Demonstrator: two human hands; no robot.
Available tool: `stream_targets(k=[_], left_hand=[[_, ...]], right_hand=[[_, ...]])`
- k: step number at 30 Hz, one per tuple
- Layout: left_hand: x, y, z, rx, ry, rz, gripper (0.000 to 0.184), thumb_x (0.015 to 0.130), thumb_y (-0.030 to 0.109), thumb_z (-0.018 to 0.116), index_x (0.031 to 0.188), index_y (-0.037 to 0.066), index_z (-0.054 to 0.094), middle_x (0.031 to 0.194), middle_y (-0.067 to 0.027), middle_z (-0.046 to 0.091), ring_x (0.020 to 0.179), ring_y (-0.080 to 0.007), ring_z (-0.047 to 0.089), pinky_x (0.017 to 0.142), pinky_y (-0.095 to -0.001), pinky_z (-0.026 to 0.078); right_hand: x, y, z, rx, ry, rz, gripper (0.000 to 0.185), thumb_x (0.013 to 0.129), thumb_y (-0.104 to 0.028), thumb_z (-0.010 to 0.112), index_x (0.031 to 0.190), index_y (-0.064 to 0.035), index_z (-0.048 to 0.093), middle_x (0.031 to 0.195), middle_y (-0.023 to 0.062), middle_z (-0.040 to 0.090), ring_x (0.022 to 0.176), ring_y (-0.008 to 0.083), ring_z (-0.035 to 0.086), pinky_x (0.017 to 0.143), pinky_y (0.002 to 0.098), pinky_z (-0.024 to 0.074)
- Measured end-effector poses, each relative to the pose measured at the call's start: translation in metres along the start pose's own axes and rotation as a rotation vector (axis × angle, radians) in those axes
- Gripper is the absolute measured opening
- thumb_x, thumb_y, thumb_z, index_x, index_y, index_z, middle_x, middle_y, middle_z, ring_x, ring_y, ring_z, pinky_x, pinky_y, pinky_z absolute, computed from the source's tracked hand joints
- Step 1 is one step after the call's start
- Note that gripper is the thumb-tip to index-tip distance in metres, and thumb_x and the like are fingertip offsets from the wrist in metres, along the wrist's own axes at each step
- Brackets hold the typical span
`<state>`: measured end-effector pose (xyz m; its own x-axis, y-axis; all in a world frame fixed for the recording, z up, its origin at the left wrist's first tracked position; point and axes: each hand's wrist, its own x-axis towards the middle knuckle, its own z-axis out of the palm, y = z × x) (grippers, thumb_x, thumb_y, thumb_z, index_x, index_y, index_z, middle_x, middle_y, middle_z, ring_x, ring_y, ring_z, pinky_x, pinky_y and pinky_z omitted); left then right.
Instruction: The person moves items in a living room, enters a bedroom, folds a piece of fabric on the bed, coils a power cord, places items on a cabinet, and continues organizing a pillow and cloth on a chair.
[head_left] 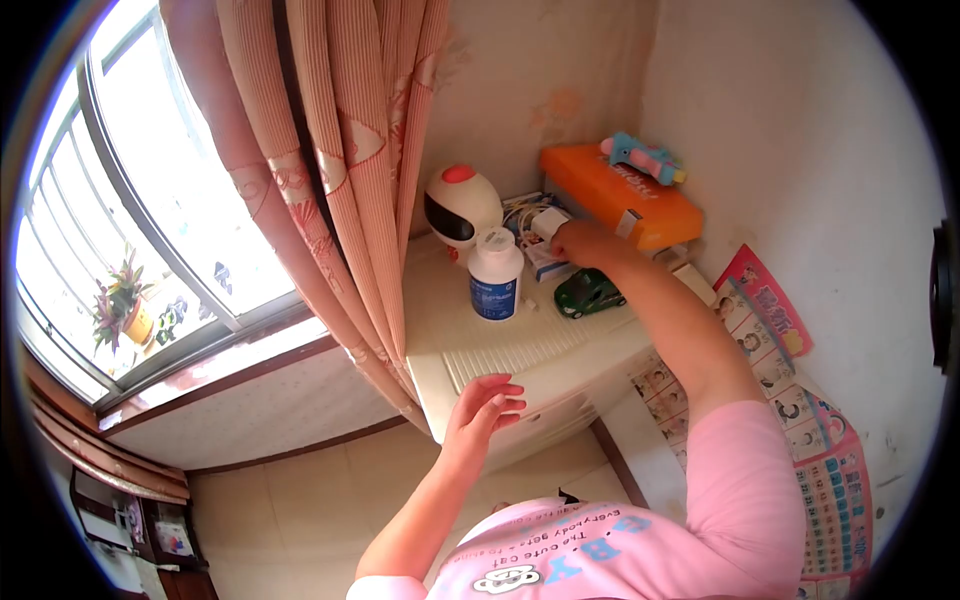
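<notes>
My right hand (580, 243) reaches to the back of the cream cabinet top (440, 320), its fingers closed on a white block that looks like a charger (548, 223). Under it lies a small blue-and-white box (548, 266), with a white cable (521, 213) beside it. Close to my right forearm sits a dark green toy car (588, 294). A white bottle with a blue label (495, 278) stands upright left of the car. Over the cabinet's front edge hovers my left hand (485, 405), fingers apart and holding nothing.
Behind the bottle stands a white rounded device with a black face and red top (463, 210). An orange box (625, 195) at the back carries a blue-and-pink toy (643, 158). Curtains (340, 150) hang at the left; posters (835, 480) line the right wall.
</notes>
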<state>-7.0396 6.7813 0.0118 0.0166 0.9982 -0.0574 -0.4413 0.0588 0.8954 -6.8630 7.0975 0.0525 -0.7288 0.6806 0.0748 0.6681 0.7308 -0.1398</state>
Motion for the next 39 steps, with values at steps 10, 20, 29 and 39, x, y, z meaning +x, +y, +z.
stream_targets(k=[10,20,29,39], left_hand=[[-0.017,-0.005,-0.002,0.048,0.082,0.016,0.032,0.093,0.019,0.048,0.122,0.005,0.045,0.113,-0.0099,0.055,0.101,-0.018,0.055,0.086,-0.0321,0.045],[-0.117,-0.093,0.019,-0.047,0.575,0.057,0.03,0.093,0.022,0.048,0.12,0.007,0.047,0.112,-0.0084,0.056,0.099,-0.0143,0.056,0.084,-0.0302,0.047],[-0.237,-0.16,0.084,-0.155,0.928,0.003,0.03,0.094,0.021,0.046,0.121,0.008,0.046,0.112,-0.007,0.055,0.1,-0.0144,0.056,0.085,-0.0305,0.047],[-0.425,-0.208,0.109,-0.192,0.997,0.105,0.029,0.094,0.021,0.047,0.121,0.008,0.047,0.112,-0.006,0.056,0.099,-0.0146,0.056,0.086,-0.0315,0.045]], right_hand=[[-0.13,-0.11,-0.042,0.3,0.423,-0.17,0.026,0.077,-0.009,0.066,0.102,-0.0026,0.06,0.097,0.0149,0.061,0.091,0.0333,0.058,0.08,0.0371,0.0473],[-0.265,-0.151,0.161,0.87,-0.373,-0.466,0.017,0.08,-0.016,0.065,0.093,-0.0053,0.066,0.086,0.0127,0.065,0.077,0.0274,0.062,0.069,0.0351,0.0494],[-0.364,-0.126,0.247,0.765,-0.723,-0.533,0.019,0.081,-0.018,0.063,0.092,-0.0032,0.067,0.086,0.0137,0.065,0.077,0.0242,0.063,0.07,0.0328,0.0496],[-0.451,-0.235,0.239,0.608,-0.692,-0.565,0.015,0.079,-0.013,0.064,0.089,-0.0014,0.065,0.083,0.0149,0.063,0.073,0.0264,0.062,0.067,0.0336,0.0497]])
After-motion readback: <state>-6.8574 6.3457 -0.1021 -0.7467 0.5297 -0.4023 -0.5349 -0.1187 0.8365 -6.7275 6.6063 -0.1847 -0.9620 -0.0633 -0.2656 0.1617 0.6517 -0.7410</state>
